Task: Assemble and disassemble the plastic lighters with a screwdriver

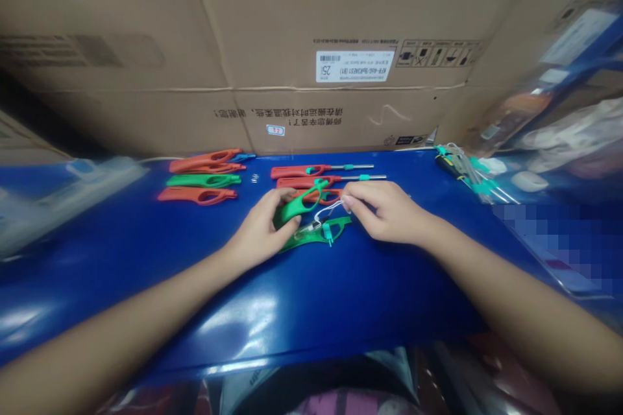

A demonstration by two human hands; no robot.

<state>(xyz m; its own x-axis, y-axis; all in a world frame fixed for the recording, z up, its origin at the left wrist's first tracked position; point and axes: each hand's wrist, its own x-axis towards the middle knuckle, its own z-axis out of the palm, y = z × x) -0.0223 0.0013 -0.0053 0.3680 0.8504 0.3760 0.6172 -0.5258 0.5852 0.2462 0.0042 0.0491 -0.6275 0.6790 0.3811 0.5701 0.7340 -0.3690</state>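
My left hand [257,231] is curled around a green lighter shell [298,207], with the thumb toward the lower half. A second green shell half [342,225] lies open below it, holding a clear inner part [305,230] and a teal trigger [328,233]. From these parts a thin white wire [322,210] loops up to my right hand [384,211], whose thumb and forefinger pinch its end. Just behind both hands are red lighters with metal rods [311,182]; one more red piece is partly covered by the hands.
On the blue table [233,311], orange and green lighter shells [203,180] lie at the left, near small springs [254,177]. Lighter rods with teal pieces and a screwdriver [445,165] sit at the right. A large cardboard box [195,71] stands along the back; plastic bags [584,136] are at the far right.
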